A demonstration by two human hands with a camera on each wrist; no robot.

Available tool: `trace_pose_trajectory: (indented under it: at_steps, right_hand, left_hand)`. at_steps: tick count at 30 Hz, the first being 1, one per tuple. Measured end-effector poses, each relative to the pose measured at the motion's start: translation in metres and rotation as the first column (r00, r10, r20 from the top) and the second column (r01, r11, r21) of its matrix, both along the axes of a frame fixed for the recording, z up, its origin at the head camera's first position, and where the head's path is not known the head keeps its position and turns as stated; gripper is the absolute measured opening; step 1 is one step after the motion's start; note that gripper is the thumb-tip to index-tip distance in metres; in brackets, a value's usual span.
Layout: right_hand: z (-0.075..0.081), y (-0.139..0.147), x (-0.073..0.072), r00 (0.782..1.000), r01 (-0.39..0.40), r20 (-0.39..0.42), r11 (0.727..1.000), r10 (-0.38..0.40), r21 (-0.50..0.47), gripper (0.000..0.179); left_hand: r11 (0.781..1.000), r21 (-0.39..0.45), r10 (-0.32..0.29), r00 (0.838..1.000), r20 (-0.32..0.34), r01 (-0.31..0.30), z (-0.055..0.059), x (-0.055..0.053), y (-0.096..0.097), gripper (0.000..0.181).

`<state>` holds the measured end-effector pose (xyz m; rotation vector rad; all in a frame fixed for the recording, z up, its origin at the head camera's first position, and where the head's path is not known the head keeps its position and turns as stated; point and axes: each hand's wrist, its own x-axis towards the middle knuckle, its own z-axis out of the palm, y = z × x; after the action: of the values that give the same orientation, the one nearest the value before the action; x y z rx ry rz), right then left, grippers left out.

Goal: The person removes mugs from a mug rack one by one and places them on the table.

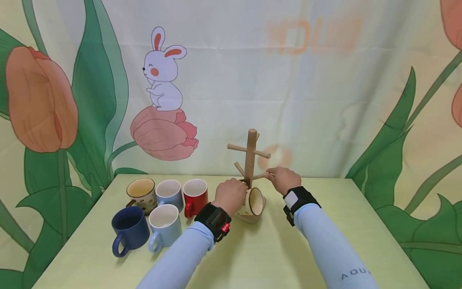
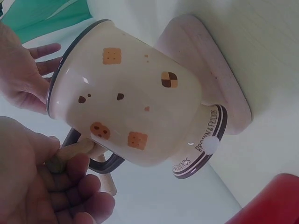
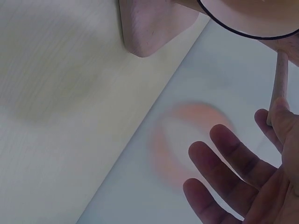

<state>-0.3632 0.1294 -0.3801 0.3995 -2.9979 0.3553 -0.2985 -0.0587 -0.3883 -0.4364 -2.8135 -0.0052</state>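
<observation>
A wooden mug tree point(image 1: 250, 160) stands near the table's back edge. On one of its lower pegs hangs a cream mug point(image 2: 131, 93) with cookie prints, a dark rim and a dark handle point(image 2: 110, 164); it lies tilted, mouth to the right in the head view. My left hand point(image 1: 231, 195) pinches the end of that peg point(image 2: 77, 151) between thumb and forefinger, beside the handle. My right hand point(image 1: 286, 180) pinches the tip of another lower peg point(image 3: 279, 84) between thumb and forefinger, its other fingers spread.
Left of the tree stand a red mug point(image 1: 196, 198), two light blue mugs point(image 1: 173, 196) point(image 1: 167, 226), a dark blue mug point(image 1: 131, 228) and another cream mug point(image 1: 142, 196). Behind the table point(image 1: 325, 249) hangs a printed cloth point(image 1: 317, 100).
</observation>
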Motion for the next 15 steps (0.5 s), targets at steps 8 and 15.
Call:
trace_pose_trajectory:
  at_steps: [8,15]
  right_hand:
    - [0.001,-0.006,0.007,0.996,0.049,-0.071,0.998,-0.046,0.036,0.031]
    - [-0.001,-0.007,0.016,0.986,0.114,-0.131,0.993,-0.108,0.040,0.034]
  left_hand:
    - [0.999,-0.026,0.023,0.992,0.127,-0.020,0.007,-0.004,-0.002,0.036]
    - [0.996,0.076,0.025,0.978,0.206,-0.042,0.013,-0.011,-0.020,0.046]
